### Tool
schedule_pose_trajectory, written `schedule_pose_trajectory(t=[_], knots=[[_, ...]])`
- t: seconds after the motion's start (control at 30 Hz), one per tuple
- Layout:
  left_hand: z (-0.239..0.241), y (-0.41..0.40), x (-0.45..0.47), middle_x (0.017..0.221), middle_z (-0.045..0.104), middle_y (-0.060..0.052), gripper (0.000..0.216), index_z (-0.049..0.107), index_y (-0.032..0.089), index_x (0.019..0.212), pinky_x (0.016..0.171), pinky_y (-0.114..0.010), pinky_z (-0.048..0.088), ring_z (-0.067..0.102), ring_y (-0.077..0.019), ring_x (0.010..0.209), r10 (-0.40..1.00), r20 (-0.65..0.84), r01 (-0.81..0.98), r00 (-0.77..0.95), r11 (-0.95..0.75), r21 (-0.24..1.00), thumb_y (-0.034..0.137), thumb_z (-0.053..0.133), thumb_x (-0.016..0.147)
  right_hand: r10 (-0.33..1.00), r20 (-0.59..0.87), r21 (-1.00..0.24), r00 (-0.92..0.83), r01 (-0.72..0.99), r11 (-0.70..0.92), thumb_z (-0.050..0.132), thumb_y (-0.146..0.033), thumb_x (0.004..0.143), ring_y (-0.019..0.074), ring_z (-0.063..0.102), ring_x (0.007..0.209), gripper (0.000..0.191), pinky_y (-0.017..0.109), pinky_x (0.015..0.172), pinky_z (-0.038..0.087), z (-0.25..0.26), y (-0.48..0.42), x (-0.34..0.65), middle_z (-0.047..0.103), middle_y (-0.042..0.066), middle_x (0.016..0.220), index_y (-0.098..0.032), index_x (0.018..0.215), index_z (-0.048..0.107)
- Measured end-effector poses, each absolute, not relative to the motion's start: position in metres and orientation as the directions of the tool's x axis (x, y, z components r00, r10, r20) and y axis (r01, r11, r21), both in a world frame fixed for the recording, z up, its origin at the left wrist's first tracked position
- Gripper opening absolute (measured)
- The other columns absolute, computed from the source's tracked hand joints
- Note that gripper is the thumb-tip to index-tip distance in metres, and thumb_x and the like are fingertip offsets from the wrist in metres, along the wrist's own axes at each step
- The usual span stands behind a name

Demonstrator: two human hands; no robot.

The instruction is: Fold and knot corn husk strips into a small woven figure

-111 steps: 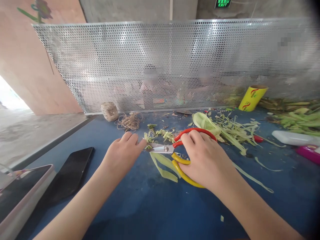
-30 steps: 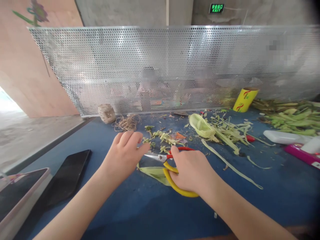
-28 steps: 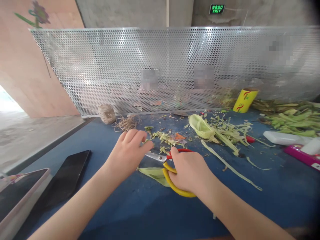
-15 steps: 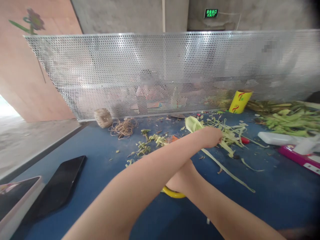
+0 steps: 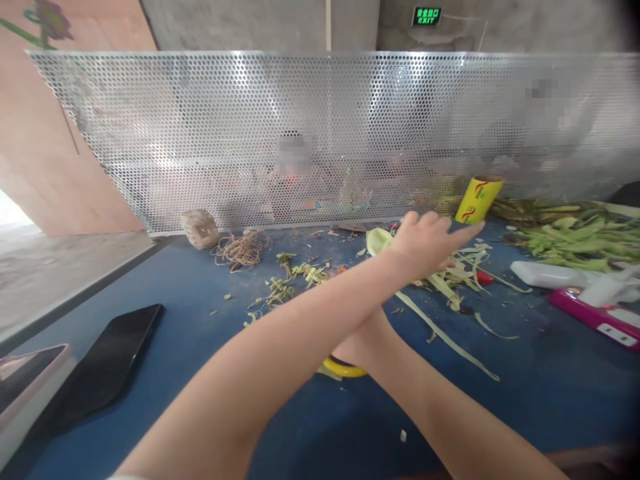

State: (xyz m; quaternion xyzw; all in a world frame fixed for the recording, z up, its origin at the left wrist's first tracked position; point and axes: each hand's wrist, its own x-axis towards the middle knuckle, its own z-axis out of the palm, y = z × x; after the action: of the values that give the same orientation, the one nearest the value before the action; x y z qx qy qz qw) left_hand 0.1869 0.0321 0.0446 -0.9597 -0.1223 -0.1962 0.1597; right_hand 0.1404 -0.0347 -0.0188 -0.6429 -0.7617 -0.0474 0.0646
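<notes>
My left hand (image 5: pixel 425 243) reaches across to the right, its fingers apart and nothing seen in them. Beneath it lie pale green leaf strips (image 5: pixel 450 290) and a broad folded leaf piece (image 5: pixel 379 240). The left forearm crosses over my right hand (image 5: pixel 353 347) and hides most of its fingers. At that hand is a yellow loop handle with black inside (image 5: pixel 345 369), like that of scissors; the rest of the tool is covered. Left of the forearm are small woven green leaf pieces (image 5: pixel 280 291). A long pale strip (image 5: pixel 450 343) trails toward the right.
A perforated metal screen (image 5: pixel 210 147) borders the blue table (image 5: pixel 200 373), with people behind it. Twine (image 5: pixel 243 250), a stone-like block (image 5: pixel 200 229) and a black phone (image 5: pixel 115 353) are left. A yellow roll (image 5: pixel 479 200), leafy stalks (image 5: pixel 575 237) and a magenta-and-white device (image 5: pixel 590 317) are right.
My left hand has lifted from the leaf strips, and its bent fingers have spread apart. My right hand stays at the yellow handle. The view has shifted slightly.
</notes>
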Motion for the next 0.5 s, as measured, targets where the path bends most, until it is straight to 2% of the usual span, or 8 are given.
schedule_pose_trajectory(t=[0.07,0.17,0.2,0.23,0.3,0.37,0.43,0.5], knots=[[0.058,0.035,0.150,0.107,0.058,-0.011,0.055,0.029,0.019,0.133,0.079,-0.041,0.034,0.048,-0.0276,0.099,0.242,0.489,0.351,0.838,-0.925,-0.145,0.039,0.043,0.084,0.978,0.175,-0.053,-0.112,0.991,0.123,0.048,-0.039,0.077,0.0226,0.063,0.077,0.032,0.029,0.065,0.046,-0.013,-0.034,0.144,0.067,0.009,0.083,-0.018,0.098,0.057],[0.063,0.032,0.078,0.100,0.061,-0.008,0.046,0.031,0.016,0.128,0.084,-0.036,0.037,0.053,-0.0187,0.095,0.363,0.589,0.392,0.722,-0.916,0.084,0.034,0.039,0.087,0.970,0.233,-0.161,0.063,0.987,-0.026,0.051,-0.041,0.071,0.0230,0.064,0.067,0.037,0.029,0.057,0.045,-0.006,-0.031,0.152,0.066,0.008,0.072,-0.014,0.096,0.052],[0.059,0.029,0.053,0.096,0.062,-0.007,0.045,0.032,0.015,0.126,0.080,-0.032,0.040,0.055,-0.0166,0.090,0.421,0.553,0.407,0.719,-0.900,0.157,0.032,0.042,0.085,0.967,0.229,-0.184,0.113,0.980,-0.071,0.052,-0.040,0.070,0.0234,0.064,0.068,0.036,0.029,0.057,0.045,-0.004,-0.030,0.156,0.066,0.008,0.073,-0.014,0.095,0.052],[0.054,0.025,0.029,0.094,0.062,-0.006,0.043,0.034,0.017,0.125,0.075,-0.029,0.042,0.057,-0.0153,0.086,0.492,0.474,0.443,0.730,-0.869,0.218,0.031,0.044,0.085,0.968,0.161,-0.213,0.192,0.965,-0.156,0.054,-0.039,0.068,0.0239,0.064,0.067,0.034,0.030,0.055,0.044,-0.002,-0.029,0.160,0.066,0.008,0.071,-0.014,0.092,0.052],[0.038,0.016,-0.009,0.090,0.064,-0.002,0.039,0.041,0.021,0.120,0.071,-0.027,0.045,0.059,-0.0143,0.080,0.586,0.210,0.525,0.783,-0.802,0.284,0.032,0.048,0.083,0.939,0.108,-0.236,0.326,0.926,-0.294,0.054,-0.035,0.069,0.0254,0.064,0.065,0.029,0.031,0.054,0.044,0.002,-0.028,0.171,0.065,0.009,0.069,-0.013,0.089,0.053],[0.022,0.007,-0.034,0.103,0.062,-0.003,0.051,0.036,0.025,0.126,0.077,-0.028,0.045,0.058,-0.0165,0.092,0.609,0.040,0.571,0.792,-0.763,0.305,0.032,0.055,0.079,0.914,0.111,-0.252,0.389,0.901,-0.353,0.049,-0.030,0.074,0.0272,0.064,0.071,0.026,0.033,0.056,0.044,0.005,-0.027,0.183,0.065,0.013,0.076,-0.012,0.092,0.052],[0.009,0.001,-0.046,0.112,0.059,-0.004,0.061,0.033,0.028,0.130,0.084,-0.030,0.042,0.054,-0.0195,0.103,0.619,-0.030,0.597,0.785,-0.743,0.301,0.032,0.059,0.075,0.891,0.090,-0.285,0.445,0.869,-0.405,0.047,-0.030,0.075,0.0279,0.064,0.073,0.027,0.034,0.058,0.044,0.004,-0.024,0.195,0.065,0.014,0.078,-0.012,0.095,0.052],[0.001,0.001,-0.049,0.110,0.060,-0.005,0.058,0.037,0.027,0.129,0.085,-0.031,0.041,0.053,-0.0209,0.103,0.640,-0.070,0.626,0.766,-0.715,0.311,0.032,0.058,0.075,0.875,0.053,-0.313,0.482,0.840,-0.444,0.050,-0.032,0.074,0.0282,0.063,0.072,0.031,0.035,0.057,0.044,-0.001,-0.020,0.205,0.065,0.015,0.075,-0.011,0.097,0.053]])
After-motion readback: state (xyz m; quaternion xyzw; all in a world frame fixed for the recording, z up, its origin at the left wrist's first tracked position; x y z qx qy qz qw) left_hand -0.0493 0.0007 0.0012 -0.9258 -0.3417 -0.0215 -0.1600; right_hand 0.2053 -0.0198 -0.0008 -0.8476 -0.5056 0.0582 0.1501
